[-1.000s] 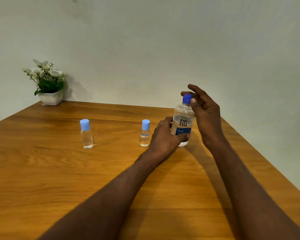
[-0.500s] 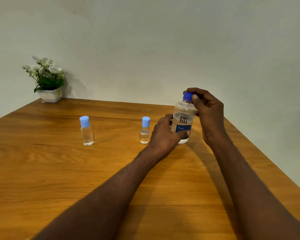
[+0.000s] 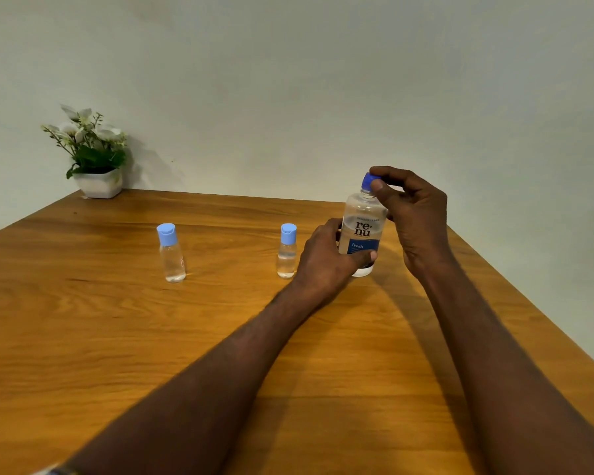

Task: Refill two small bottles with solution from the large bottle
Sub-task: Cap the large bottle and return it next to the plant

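Wooden counter [image 3: 117,337]: left hand [image 3: 326,262] grips large bottle [image 3: 360,231] body, right hand [image 3: 415,214] pinches cap [image 3: 368,180]. Uncapping step; next, twist cap off, small bottles beside still capped.

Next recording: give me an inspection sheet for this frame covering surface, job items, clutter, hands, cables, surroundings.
Surface: wooden table, grain visible.
Job's things: large bottle upright, its blue cap on; two small bottles, left one and right one, upright, capped, each with some clear liquid.
Clutter: nothing seen.
Hands: left hand grips the large bottle's body; right hand pinches its cap.
Cables: nothing seen.
Surroundings: potted plant at the far left corner; plain wall behind.
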Tool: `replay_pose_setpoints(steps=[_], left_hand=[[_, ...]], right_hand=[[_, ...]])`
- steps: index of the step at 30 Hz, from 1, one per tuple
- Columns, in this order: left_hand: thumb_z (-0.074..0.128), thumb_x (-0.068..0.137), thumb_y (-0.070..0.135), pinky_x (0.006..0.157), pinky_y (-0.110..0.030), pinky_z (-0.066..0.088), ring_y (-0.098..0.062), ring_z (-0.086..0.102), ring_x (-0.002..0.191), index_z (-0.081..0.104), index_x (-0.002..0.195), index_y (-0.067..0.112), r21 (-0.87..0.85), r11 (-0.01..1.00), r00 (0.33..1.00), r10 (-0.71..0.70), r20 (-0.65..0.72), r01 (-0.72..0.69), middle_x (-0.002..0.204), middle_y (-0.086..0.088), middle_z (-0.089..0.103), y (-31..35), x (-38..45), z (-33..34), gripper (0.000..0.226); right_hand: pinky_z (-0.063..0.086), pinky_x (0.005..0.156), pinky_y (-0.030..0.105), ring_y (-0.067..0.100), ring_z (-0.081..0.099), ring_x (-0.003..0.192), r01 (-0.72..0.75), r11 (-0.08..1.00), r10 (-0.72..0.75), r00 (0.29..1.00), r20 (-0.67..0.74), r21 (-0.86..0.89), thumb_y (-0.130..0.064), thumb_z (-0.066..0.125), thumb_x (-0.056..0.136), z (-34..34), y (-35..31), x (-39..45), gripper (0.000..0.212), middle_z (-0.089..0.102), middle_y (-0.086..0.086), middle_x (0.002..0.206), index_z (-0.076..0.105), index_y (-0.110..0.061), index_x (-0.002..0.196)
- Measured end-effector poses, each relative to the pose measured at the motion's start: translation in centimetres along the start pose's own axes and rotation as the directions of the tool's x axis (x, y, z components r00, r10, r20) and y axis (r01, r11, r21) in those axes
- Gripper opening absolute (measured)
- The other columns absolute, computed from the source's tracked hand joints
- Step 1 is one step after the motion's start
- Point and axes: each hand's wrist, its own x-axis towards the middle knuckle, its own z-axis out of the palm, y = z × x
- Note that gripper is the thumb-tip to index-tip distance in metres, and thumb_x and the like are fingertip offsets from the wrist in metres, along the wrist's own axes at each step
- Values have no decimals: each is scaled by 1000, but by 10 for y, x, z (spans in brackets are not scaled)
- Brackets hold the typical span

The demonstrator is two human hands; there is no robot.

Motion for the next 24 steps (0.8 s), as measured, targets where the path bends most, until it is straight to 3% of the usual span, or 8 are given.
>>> replay_pose_setpoints(steps=[5,8,15,24], left_hand=[[86,81,38,73,-12,43,-9,58,112,49,143,25,8,1000,1000,-1,-8,1,138,3,61,-1,1,0,74],[85,82,38,77,-14,45,-9,58,113,49,144,25,16,1000,1000,0,0,0,139,3,61,-2,1,1,73],[85,82,38,85,-22,51,-15,61,119,49,143,25,26,1000,1000,5,-14,-5,139,2,62,-2,0,2,72],[85,83,36,85,-21,49,-16,61,120,51,141,22,26,1000,1000,14,-10,-13,137,1,62,1,-2,2,69]], right_hand=[[61,90,27,7,73,105,14,999,-13,1000,14,-52,-15,75,94,-1,-4,2,22,78,-8,111,78,-20,115],[60,86,20,2,73,100,35,993,-35,999,-4,-109,-19,77,93,-2,-6,2,20,78,-15,105,78,-25,112],[61,86,24,6,75,100,61,990,-64,998,-12,-129,-22,80,91,-1,-7,0,23,79,-8,108,79,-20,114],[59,85,19,5,71,93,109,954,-115,993,-7,-278,-25,80,90,4,-12,-1,22,75,-11,100,77,-19,111]])
